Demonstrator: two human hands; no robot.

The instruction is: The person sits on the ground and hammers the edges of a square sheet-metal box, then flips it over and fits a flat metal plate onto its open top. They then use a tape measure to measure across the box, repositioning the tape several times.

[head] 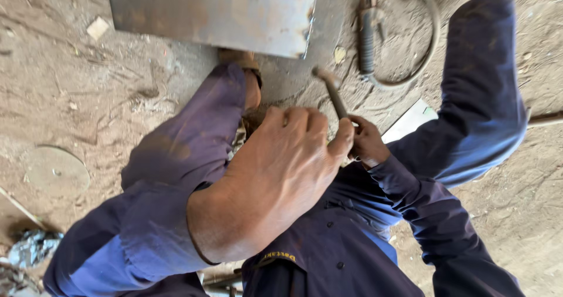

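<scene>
Nearest the lens, left hand: large in frame, back upward, fingers folded over, reaching in from a blue sleeve at lower left. Forefinger tip pressed close to the base of the metal rod; cannot tell whether anything sits inside that curl. Just beyond and to its right, right hand: closed tight round the rod's lower end, knuckles toward the camera, sleeve running back to lower right. Both hands meet at the same spot, right one doing the gripping as far as can be judged.

From that grip, rod slanting up and to the left, away from the body, long axis steeply tilted, blunt head near the lower right corner of the steel plate but seemingly apart from it. Farther out, to the right of the plate, a looped hose on the sandy ground. Off at the left, well apart, a flat round disc.
</scene>
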